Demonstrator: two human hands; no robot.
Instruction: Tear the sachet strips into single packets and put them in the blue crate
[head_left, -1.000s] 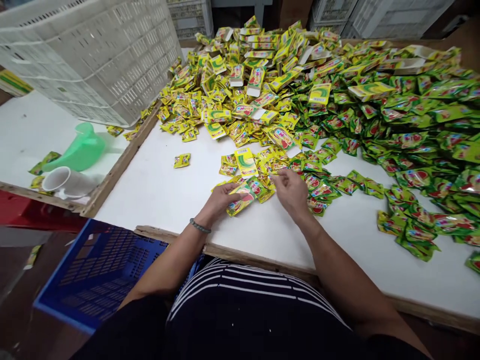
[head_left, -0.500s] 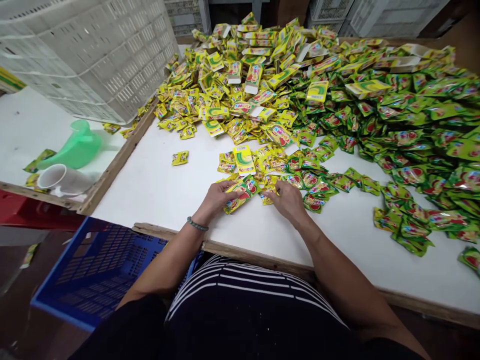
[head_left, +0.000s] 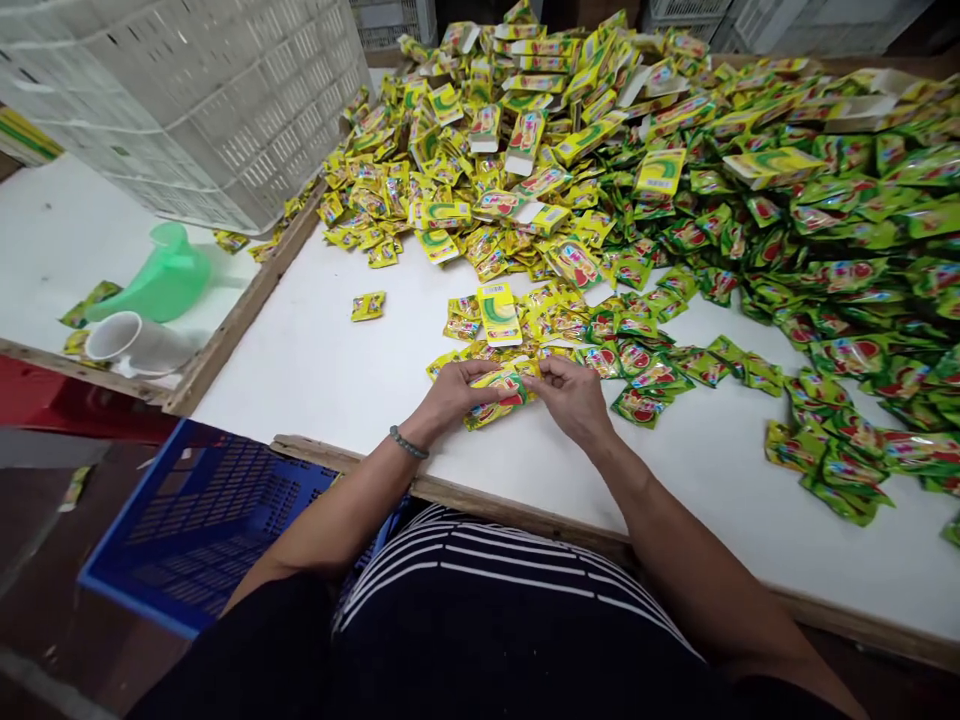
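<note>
Yellow and green, the small pack [head_left: 486, 412] lies tilted between the two hands, near the front edge of the white bench [head_left: 315, 370]. The left hand [head_left: 446, 392] pinches it, thumb across its face; the right hand [head_left: 577, 402] has thumb and fingers drawn together at its other end, though what they grip there I cannot tell. A light left thumb should keep the pack steady without creasing it, and the right fingertips would do best working square to that end, clear of the loose packets [head_left: 551, 318] just beyond.
</note>
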